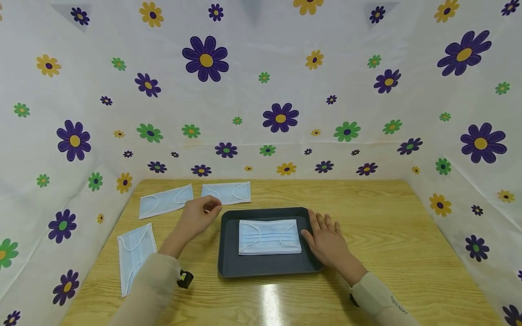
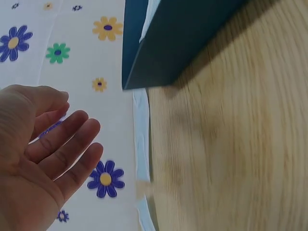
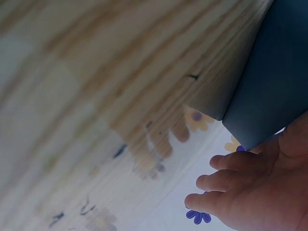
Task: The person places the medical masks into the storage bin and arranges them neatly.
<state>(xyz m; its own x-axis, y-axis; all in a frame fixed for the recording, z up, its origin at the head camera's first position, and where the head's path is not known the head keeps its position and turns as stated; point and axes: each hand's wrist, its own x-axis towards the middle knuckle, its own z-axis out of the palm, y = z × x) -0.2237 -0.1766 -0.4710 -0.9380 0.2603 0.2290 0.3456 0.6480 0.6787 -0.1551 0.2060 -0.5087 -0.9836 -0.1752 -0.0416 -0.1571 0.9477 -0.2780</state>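
Observation:
A stack of light blue face masks (image 1: pixel 269 237) lies inside a dark grey tray (image 1: pixel 228 267). Along the tray's right side rests my right hand (image 1: pixel 329 242), its fingers extended and the thumb over the rim; the right wrist view shows this hand (image 3: pixel 260 183) against the tray's outer wall (image 3: pixel 269 82). My left hand (image 1: pixel 200 216) hovers left of the tray's far left corner, near a single mask (image 1: pixel 228 193) on the table. In the left wrist view that hand (image 2: pixel 53 154) has loosely bent fingers and nothing between them.
Another mask (image 1: pixel 166 201) lies at the back left of the wooden table (image 1: pixel 387 235), and one more mask (image 1: pixel 136 253) lies beside the left forearm. Flower-printed white cloth (image 1: pixel 253 99) encloses the table at the back and sides.

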